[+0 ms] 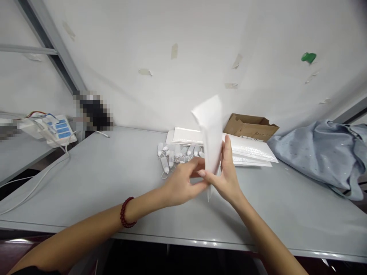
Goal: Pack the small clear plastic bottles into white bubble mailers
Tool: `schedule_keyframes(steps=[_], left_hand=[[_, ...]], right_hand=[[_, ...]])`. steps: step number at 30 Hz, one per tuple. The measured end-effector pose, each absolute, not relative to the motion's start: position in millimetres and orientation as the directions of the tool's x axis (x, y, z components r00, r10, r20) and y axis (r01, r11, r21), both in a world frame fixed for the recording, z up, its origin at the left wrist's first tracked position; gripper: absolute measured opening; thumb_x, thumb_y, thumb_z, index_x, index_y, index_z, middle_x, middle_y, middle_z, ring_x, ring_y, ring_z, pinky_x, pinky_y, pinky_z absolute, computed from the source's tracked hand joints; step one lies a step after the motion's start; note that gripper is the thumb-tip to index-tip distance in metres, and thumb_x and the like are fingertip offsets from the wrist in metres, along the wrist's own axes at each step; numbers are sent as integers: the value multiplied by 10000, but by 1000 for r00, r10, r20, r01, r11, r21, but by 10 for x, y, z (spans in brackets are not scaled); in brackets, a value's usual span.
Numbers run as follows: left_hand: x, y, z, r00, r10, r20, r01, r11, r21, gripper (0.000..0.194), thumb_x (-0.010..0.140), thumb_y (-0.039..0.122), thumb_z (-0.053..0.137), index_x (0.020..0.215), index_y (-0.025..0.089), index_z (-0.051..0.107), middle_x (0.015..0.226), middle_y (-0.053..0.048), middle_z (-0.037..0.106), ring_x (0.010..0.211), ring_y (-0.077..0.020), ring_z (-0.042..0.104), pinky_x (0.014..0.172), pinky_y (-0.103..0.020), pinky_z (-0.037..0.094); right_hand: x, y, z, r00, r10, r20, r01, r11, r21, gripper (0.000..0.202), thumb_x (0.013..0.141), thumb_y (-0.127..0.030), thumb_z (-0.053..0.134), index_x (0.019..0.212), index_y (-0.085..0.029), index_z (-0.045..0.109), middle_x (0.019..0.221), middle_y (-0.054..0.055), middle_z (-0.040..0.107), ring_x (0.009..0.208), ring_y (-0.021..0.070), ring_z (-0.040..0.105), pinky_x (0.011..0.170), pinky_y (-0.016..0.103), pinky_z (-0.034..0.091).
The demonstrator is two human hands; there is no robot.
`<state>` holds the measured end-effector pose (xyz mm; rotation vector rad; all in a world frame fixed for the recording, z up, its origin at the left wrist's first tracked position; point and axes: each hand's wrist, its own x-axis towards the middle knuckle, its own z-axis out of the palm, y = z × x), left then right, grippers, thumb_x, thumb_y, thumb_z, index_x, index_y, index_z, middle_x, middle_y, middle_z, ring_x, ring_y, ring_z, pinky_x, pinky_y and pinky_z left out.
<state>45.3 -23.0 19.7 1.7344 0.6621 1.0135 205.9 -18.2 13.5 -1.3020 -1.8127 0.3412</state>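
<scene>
Upright above the table, a white mailer envelope [211, 133] is held edge-on between my two hands, its top bent over to the left and a little blurred. My left hand [185, 181] pinches its lower left side with thumb and fingers. On the right side my right hand [228, 177] grips it, thumb across the front, fingers pointing up behind. Just behind my left hand lies a pile of small translucent plastic bottles [164, 164] with white caps and thin loops.
A stack of flat white packs [186, 134] lies by the wall. White bubble mailers [252, 149] lie right of it, before an open cardboard box [250, 126]. A light blue cloth bag [318, 156] slumps at the right; a power strip [61, 130] with cables is at the left.
</scene>
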Motion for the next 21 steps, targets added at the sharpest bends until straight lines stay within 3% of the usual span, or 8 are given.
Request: schedule_keyframes(steps=[3, 6, 8, 10, 12, 14, 17, 21], left_hand=[[386, -193, 203, 614, 725, 312, -52, -357, 933, 321, 750, 154, 662, 1065, 199, 613, 1039, -52, 688, 1021, -228, 640, 953, -378, 498], [212, -30, 250, 587, 765, 267, -237, -153, 959, 180, 773, 259, 630, 928, 174, 661, 946, -64, 707, 949, -243, 657, 846, -373, 542], [55, 105, 299, 493, 854, 165, -363, 30, 931, 324, 822, 437, 511, 857, 154, 664, 832, -86, 705, 794, -252, 669, 666, -374, 565], [-83, 212, 336, 506, 861, 47, -298, 124, 947, 471, 837, 543, 442, 776, 132, 663, 711, -93, 682, 659, -226, 649, 599, -354, 547], [-158, 268, 341, 489, 873, 2, -187, 103, 977, 439, 821, 533, 515, 705, 131, 650, 649, -70, 656, 587, -184, 618, 580, -317, 525], [-165, 275, 312, 432, 902, -15, -66, 48, 997, 310, 784, 426, 630, 680, 133, 644, 641, -42, 638, 575, -147, 594, 555, -266, 492], [-117, 243, 254, 348, 937, -29, 49, 13, 999, 190, 747, 322, 697, 735, 138, 653, 665, -18, 623, 579, -121, 571, 516, -225, 444], [-112, 205, 253, 354, 930, 95, 8, -104, 995, 286, 855, 413, 591, 739, 154, 620, 619, 8, 551, 526, -108, 508, 515, -245, 429]], right_hand=[[2078, -230, 249, -138, 851, 507, 725, 435, -534, 1052, 768, -513, 618, 1514, -226, -67, 1554, 157, 203, 1414, 353, 256, 1078, 558, 339], [2173, -239, 332, -247, 843, 478, 785, 463, -411, 954, 749, -414, 630, 1505, -231, 78, 1420, 174, 385, 1288, 367, 405, 998, 559, 402], [2247, -238, 352, -315, 847, 429, 823, 469, -321, 912, 737, -354, 630, 1493, -231, 136, 1344, 173, 439, 1216, 361, 447, 958, 546, 425], [2300, -240, 343, -368, 852, 373, 846, 473, -246, 889, 731, -316, 619, 1487, -229, 160, 1325, 166, 445, 1186, 352, 451, 947, 530, 429], [2323, -243, 313, -407, 856, 317, 853, 481, -204, 886, 727, -298, 615, 1487, -231, 165, 1338, 155, 433, 1182, 343, 443, 957, 516, 422], [2324, -241, 273, -431, 857, 283, 853, 489, -182, 903, 714, -294, 623, 1490, -228, 166, 1349, 150, 422, 1185, 343, 434, 973, 516, 405], [2323, -218, 229, -446, 858, 254, 854, 493, -167, 907, 696, -286, 622, 1491, -203, 193, 1349, 160, 426, 1187, 353, 428, 985, 529, 379], [2386, -172, 264, -469, 872, 142, 819, 490, -299, 802, 712, -240, 549, 1469, -197, 285, 1316, 142, 500, 1114, 310, 507, 922, 456, 428]])
